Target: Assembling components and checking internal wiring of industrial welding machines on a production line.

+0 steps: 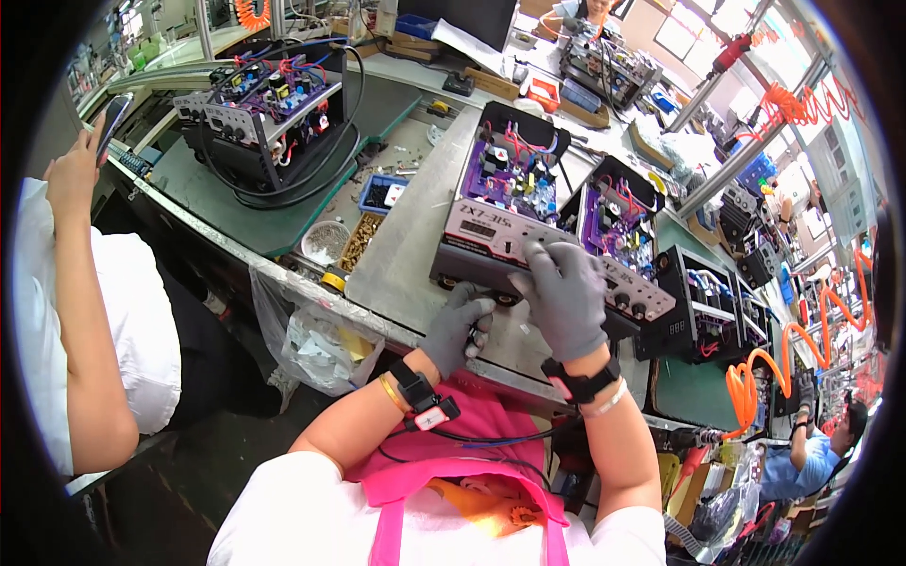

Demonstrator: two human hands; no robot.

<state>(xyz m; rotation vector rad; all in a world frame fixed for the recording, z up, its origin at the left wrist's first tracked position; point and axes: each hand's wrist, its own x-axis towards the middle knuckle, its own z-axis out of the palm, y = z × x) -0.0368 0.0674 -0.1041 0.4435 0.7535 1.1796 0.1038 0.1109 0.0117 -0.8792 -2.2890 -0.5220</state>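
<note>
My left hand [457, 332], in a grey glove, is closed near the bench's front edge. Something small and dark shows between its fingers, too small to name. My right hand [569, 294], also gloved in grey, has its bent fingertips against the lower right of a silver front panel [495, 229]. What those fingertips hold, if anything, is hidden. The panel belongs to an open-topped electrical unit [514, 174] with purple circuit boards and red and blue wires, tilted on the bench. A second similar unit [618, 222] stands close on its right, with black knobs [630, 305] on its panel.
Left of the units sit a blue tray of small black parts [380, 193], a tray of brass fittings [360, 243] and a round tub [326, 242]. Another open unit with a black cable [274, 123] stands farther left. A person [94, 330] with a phone sits at left. Orange coiled hose [755, 377] hangs right.
</note>
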